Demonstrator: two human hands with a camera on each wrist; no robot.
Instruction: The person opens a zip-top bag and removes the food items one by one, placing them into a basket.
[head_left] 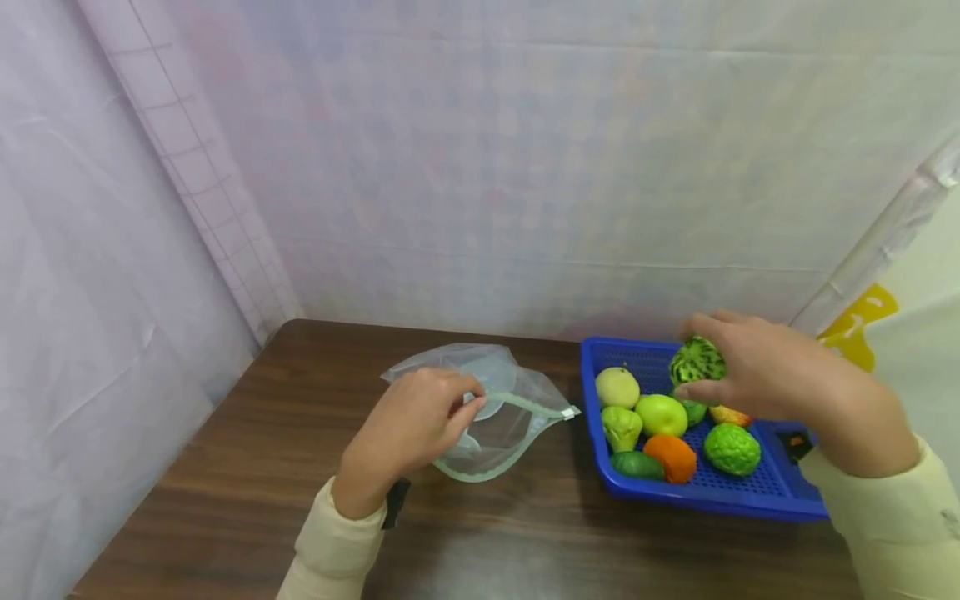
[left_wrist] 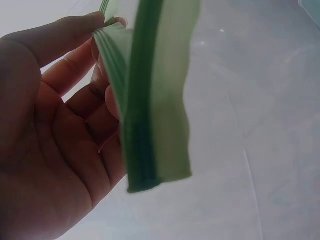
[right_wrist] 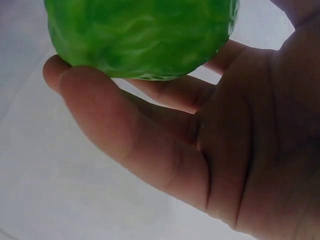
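Note:
My left hand [head_left: 412,421] pinches the pale green rim of a clear zip bag [head_left: 483,477] between thumb and fingers. The bag lies on the table with its mouth spread apart, a white slider [head_left: 568,413] at its right end. In the left wrist view the green zip strip [left_wrist: 145,100] hangs in front of the palm. Over the blue basket [head_left: 592,417], my right hand [head_left: 795,379] grips a round, dark-mottled green fruit [head_left: 697,362]. The right wrist view shows this bumpy green fruit [right_wrist: 145,35] between thumb and fingers, its top cut off.
Inside the basket lie a pale round fruit [head_left: 618,388], a green apple [head_left: 662,416], a chayote [head_left: 622,428], an orange fruit [head_left: 671,458], a cucumber-like piece [head_left: 637,466] and a bumpy green fruit [head_left: 732,449]. A yellow object [head_left: 858,329] stands behind the right arm. White sheeting [head_left: 525,167] borders the table.

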